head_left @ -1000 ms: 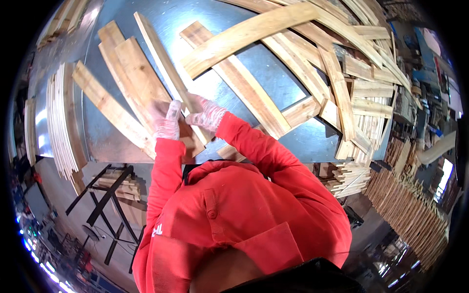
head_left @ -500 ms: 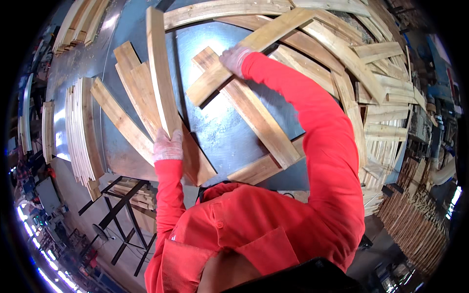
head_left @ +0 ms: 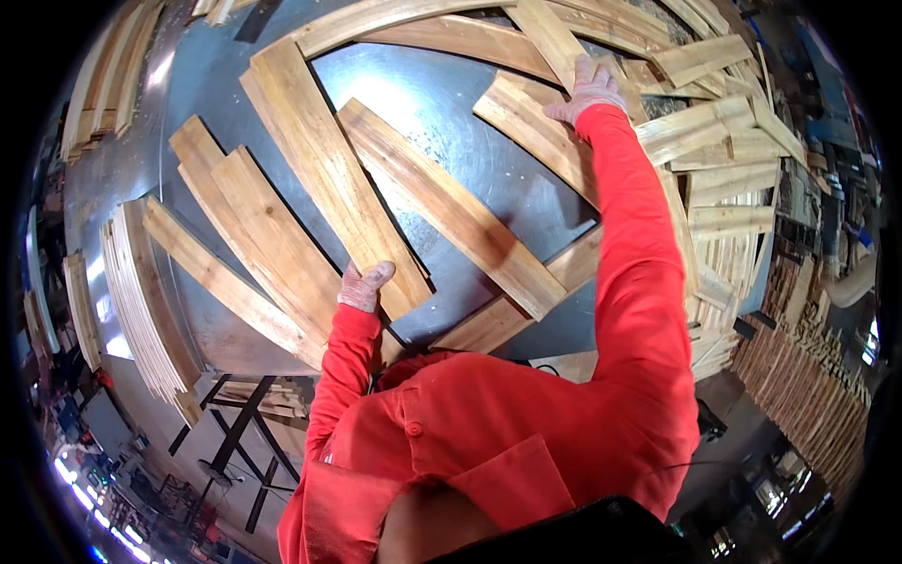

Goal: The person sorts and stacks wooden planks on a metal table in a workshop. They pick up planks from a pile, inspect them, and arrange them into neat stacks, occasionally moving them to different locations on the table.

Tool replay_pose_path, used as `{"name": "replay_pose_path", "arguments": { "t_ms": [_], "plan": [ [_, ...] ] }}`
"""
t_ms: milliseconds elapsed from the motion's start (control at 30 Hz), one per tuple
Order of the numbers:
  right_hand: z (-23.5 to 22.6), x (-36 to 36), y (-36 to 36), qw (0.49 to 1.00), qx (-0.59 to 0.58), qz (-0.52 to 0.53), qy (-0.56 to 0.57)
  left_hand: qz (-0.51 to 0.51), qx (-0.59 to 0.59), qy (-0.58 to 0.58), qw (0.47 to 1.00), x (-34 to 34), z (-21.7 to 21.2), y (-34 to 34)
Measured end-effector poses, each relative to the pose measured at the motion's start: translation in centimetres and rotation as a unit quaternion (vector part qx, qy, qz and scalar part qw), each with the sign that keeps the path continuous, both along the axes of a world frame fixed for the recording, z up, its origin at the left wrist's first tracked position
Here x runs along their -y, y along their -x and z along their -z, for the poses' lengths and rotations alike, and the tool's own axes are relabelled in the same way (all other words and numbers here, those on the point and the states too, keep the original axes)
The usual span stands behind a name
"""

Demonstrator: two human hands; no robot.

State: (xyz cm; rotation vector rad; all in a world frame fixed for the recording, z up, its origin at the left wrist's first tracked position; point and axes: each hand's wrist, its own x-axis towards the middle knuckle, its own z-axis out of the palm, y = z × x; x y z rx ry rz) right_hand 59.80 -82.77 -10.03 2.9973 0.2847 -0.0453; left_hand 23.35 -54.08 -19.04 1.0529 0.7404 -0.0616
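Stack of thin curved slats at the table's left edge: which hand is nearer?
Left. The left hand rests on a plank, right of the slat stack; the right hand reaches the far pile.

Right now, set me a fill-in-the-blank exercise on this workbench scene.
1. The left hand rests on the near end of a wooden ____.
2. The right hand reaches out to the planks at the table's ____ side.
3. Both sleeves are ____ in colour.
4. The table top is shiny ____.

Missing words: plank; far; red; metal
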Motion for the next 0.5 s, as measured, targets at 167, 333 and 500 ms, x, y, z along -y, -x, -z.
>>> {"name": "replay_pose_path", "arguments": {
  "t_ms": [167, 333, 500],
  "plan": [
    [0.0, 6.2, -1.4, 0.961, -0.180, 0.059, -0.201, 0.000, -0.011, -0.174, 0.985, 0.0, -0.7, 0.8],
    [0.8, 10.9, 0.1, 0.624, -0.357, 0.054, -0.693, 0.008, -0.074, -0.226, 0.971, 0.6, -6.4, 0.2],
    [6.3, 0.6, 2.1, 0.415, -0.303, 0.080, -0.854, 0.056, -0.105, -0.327, 0.938, -0.7, -4.3, 2.0]
  ]
}}
